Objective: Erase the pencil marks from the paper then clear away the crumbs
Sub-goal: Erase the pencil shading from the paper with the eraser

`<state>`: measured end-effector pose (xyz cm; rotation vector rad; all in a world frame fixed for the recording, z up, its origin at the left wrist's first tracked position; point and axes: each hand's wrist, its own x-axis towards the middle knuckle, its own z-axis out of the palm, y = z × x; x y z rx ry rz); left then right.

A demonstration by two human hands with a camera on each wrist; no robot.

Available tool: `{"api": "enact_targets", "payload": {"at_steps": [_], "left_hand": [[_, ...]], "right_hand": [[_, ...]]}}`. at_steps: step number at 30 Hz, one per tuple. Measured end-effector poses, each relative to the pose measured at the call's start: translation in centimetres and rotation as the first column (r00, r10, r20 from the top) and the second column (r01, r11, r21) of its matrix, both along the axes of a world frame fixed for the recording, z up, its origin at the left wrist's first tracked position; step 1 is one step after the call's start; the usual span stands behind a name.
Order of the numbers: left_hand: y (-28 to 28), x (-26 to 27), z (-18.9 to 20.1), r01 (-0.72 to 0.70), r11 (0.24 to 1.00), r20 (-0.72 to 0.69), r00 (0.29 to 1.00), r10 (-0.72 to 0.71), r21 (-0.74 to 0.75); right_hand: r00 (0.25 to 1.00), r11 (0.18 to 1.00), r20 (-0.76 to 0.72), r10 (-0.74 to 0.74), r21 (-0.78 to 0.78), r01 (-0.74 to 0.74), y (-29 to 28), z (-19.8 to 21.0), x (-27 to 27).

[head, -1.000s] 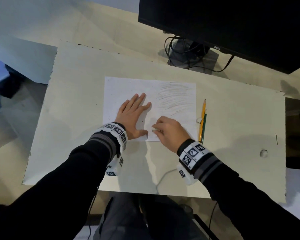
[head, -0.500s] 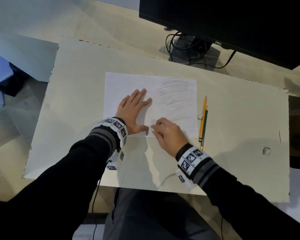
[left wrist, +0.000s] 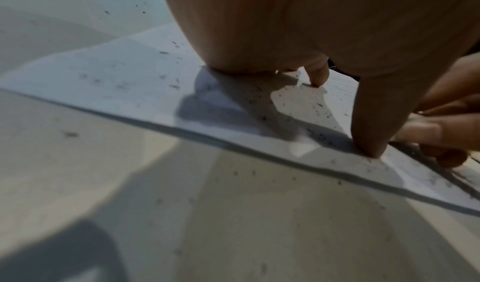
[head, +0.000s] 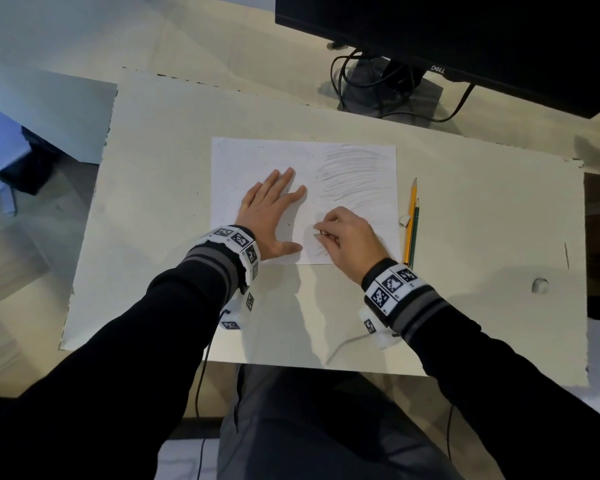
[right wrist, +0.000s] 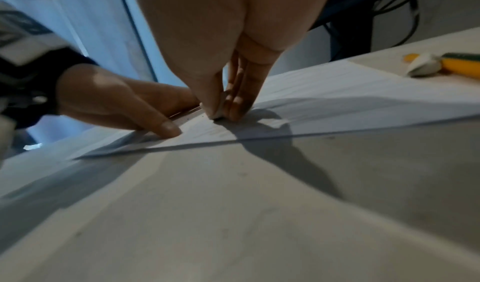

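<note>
Head view: left hand (head: 272, 211) spread on paper (head: 257, 161); right hand (head: 347, 237) pinching eraser (right wrist: 218, 110).

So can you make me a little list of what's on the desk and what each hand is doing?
paper: white sheet flat on the desk board
pencil marks: grey scribbles on the sheet's right half
left hand: spread flat, pressing the sheet down
right hand: pinching a small white eraser against the sheet
crumbs: dark specks on the sheet and the board
pencils: yellow one and green one right of the sheet
spare eraser: beside the pencils
</note>
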<state>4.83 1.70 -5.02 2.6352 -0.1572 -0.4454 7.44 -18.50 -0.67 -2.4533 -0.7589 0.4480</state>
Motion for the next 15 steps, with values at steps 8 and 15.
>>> {"api": "enact_targets", "payload": {"at_steps": [8,15], "left_hand": [[0.0,0.0,0.1,0.0,1.0,-0.008,1.0,0.0,-0.002],[0.0,0.0,0.1,-0.009,1.0,-0.004,1.0,0.009,-0.006]], "right_hand": [[1.0,1.0,-0.016,0.013,-0.023,-0.013,0.1,0.1,-0.6],[0.997,0.994,-0.063,0.033,-0.105,-0.039,0.6,0.6,-1.9]]}}
